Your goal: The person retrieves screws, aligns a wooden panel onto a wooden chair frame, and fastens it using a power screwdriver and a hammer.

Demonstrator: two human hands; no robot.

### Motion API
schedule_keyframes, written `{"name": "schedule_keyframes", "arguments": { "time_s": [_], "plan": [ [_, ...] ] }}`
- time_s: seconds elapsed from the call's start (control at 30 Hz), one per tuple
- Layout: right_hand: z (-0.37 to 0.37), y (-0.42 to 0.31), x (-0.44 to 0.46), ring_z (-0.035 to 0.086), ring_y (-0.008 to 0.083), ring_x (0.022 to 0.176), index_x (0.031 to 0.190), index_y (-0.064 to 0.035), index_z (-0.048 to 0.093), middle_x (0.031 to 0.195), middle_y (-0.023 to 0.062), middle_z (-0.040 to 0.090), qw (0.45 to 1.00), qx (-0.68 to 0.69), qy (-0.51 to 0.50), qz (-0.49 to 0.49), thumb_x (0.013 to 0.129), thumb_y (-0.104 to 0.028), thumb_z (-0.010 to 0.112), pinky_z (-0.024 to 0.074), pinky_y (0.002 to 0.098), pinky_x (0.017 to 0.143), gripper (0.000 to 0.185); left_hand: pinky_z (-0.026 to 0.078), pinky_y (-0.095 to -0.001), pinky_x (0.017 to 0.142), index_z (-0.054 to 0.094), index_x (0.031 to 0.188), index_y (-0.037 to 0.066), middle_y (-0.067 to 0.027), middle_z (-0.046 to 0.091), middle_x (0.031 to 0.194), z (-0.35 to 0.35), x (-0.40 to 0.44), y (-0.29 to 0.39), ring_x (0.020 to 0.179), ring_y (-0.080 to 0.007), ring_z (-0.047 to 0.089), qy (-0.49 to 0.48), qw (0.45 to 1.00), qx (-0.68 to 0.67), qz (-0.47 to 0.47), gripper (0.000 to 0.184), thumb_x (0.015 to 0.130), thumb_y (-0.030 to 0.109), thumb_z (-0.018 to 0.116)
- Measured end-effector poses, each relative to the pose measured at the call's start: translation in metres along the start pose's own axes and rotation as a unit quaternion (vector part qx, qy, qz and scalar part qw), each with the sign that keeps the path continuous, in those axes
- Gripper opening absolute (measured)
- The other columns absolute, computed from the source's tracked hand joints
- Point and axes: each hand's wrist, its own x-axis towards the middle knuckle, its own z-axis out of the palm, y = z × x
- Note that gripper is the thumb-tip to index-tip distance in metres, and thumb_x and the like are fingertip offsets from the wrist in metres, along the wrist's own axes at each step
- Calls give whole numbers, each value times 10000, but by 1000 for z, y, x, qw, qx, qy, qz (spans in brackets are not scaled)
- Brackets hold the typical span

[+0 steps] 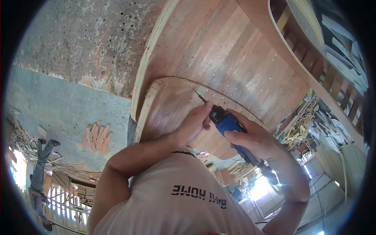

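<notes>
My right hand (252,139) is wrapped round the body of a blue power tool (230,124) with a black front end. A thin bit (200,97) points from it up and left, its tip at the surface of a curved wooden panel (172,100), just below the raised curved edge. My left hand (196,121) is closed at the tool's front end, with fingertips beside the base of the bit; its other fingers are curled and partly hidden.
A larger planked panel (227,51) with a pale edge lies beyond. Slatted wood (329,78) curves at the right. Wood scraps (299,127) lie at right, flat wooden pieces (96,137) on the left floor. Another person's legs (39,168) show at far left.
</notes>
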Motion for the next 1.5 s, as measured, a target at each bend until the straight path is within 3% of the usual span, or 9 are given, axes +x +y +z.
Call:
{"name": "schedule_keyframes", "arguments": {
  "time_s": [0.07,0.17,0.37,0.47,0.57,0.97,1.17,1.37,1.5],
  "plan": [
    [-1,-15,-1,545,179,1007,1407,39,300,1137,142,550,999,10,-15,28,860,-440,631,451,280,847,799,381,-236,619,605,986,106,43,488,743,16,-11,2,687,-63,427,-60,991,-101,-65,479,973,532,388],
    [-3,-18,-1,538,192,1028,1405,36,305,1153,153,542,1000,-4,-7,30,857,-435,630,442,289,872,792,387,-240,634,601,956,114,38,528,780,14,-14,0,698,-62,442,-141,988,-50,-22,465,956,543,420],
    [1,-25,3,544,195,1042,1408,28,299,1156,162,547,999,-25,-9,34,854,-403,644,445,298,881,783,388,-244,644,595,953,108,38,549,813,10,-14,0,717,-62,460,-142,985,-83,-57,407,953,495,470],
    [3,-21,9,542,208,1074,1415,25,284,1184,178,541,998,-11,-19,50,848,-397,653,441,309,900,797,524,-296,817,548,1123,29,-73,645,1037,-5,-4,-12,939,-148,636,-190,973,-130,-32,426,987,412,420],
    [1,-8,18,544,224,1092,1426,18,265,1204,194,534,999,-51,-7,2,842,-404,659,441,320,910,822,505,-324,902,542,1134,14,-90,641,1050,-8,-1,-10,986,-169,629,-168,977,-131,-24,433,988,403,418],
    [0,-10,20,567,299,1106,1454,-26,223,1191,241,548,990,-142,2,14,825,-419,646,444,344,916,853,488,-314,931,527,1170,6,-83,624,1094,-15,2,-15,1033,-156,600,-174,977,-122,-17,378,1003,326,414],
    [-2,-6,23,582,310,1085,1456,-35,213,1174,247,560,990,-144,-5,1,821,-409,637,451,355,905,850,475,-313,948,517,1194,15,-79,613,1122,-22,7,-20,1051,-156,591,-222,962,-156,-7,381,1003,329,413],
    [-1,-3,25,601,337,1050,1459,-50,207,1124,258,585,987,-162,2,12,807,-430,630,464,375,887,864,465,-333,967,519,1187,20,-80,613,1127,-18,3,-15,1062,-160,589,-197,970,-139,3,387,999,343,417],
    [0,-4,25,621,354,1001,1464,-62,194,1072,256,608,984,-176,9,8,789,-436,635,478,393,859,889,489,-310,882,529,1176,30,-64,621,1062,-14,0,-15,984,-139,599,-171,978,-120,-4,384,993,354,433]
  ]
}}
